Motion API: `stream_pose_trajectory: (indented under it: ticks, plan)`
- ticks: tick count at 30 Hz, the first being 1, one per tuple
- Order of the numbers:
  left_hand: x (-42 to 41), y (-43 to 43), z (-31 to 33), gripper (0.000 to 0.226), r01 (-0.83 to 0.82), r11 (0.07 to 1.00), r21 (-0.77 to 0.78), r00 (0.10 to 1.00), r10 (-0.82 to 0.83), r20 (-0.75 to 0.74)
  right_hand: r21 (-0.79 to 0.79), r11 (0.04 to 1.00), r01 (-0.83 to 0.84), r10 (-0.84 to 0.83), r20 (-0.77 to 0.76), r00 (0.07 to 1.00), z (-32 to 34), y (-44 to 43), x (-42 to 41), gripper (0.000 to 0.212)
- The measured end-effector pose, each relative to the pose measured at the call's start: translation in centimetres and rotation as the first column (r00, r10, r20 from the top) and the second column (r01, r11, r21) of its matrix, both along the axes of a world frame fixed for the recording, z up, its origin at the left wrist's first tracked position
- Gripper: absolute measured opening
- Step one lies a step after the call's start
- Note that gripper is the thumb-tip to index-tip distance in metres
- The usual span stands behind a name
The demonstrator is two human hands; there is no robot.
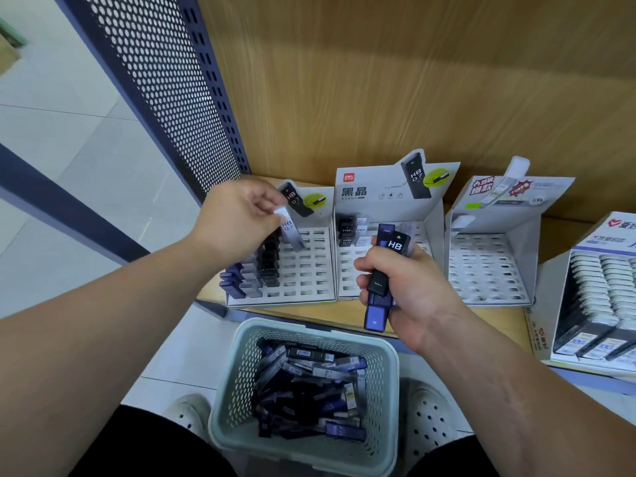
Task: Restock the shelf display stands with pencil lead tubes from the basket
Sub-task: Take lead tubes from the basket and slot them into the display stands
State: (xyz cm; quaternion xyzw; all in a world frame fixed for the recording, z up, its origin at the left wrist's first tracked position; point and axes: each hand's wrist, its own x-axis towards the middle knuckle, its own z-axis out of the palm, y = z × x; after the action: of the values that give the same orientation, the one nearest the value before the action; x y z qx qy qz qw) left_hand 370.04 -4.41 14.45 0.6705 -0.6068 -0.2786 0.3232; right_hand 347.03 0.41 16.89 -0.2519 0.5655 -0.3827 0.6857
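Observation:
My left hand [237, 218] pinches a clear lead tube with a white cap [292, 230] by its top, tilted over the left display stand [309, 266]. That stand has blue, grey and black tubes in its left columns. My right hand [402, 290] grips a bundle of lead tubes [383, 273], black and blue, one marked HB, in front of the middle display stand [354, 270]. The middle stand has a few tubes in its back left slots. A pale green basket [387, 359] below the shelf holds several loose tubes.
A third display stand [488, 266], almost all slots bare, sits right of the middle one. A box of white-capped tubes [599, 290] stands at the far right. A perforated metal upright [165, 84] borders the shelf on the left, with a wooden back panel [413, 80] behind.

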Motion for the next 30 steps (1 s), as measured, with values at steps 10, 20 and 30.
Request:
stream_pose_trajectory:
  ticks: [10,20,30]
  plan:
    - [0.2,-0.4,-2.6,0.005,0.187,0.982,-0.024,0.874,-0.155,0.461,0.017,1.0,0.014,-0.014,0.008,1.0,-0.2,-0.4,-0.5,0.024]
    - [0.0,-1.0,-3.1,0.016,0.2,0.978,0.056,0.803,-0.196,0.563,0.02,1.0,0.017,-0.017,0.011,1.0,-0.2,-0.3,-0.9,0.025]
    - [-2.5,-0.2,-0.6,0.01,0.167,0.986,0.015,0.932,-0.163,0.324,0.018,0.983,-0.18,0.179,0.065,0.982,0.2,-0.1,-0.6,0.026]
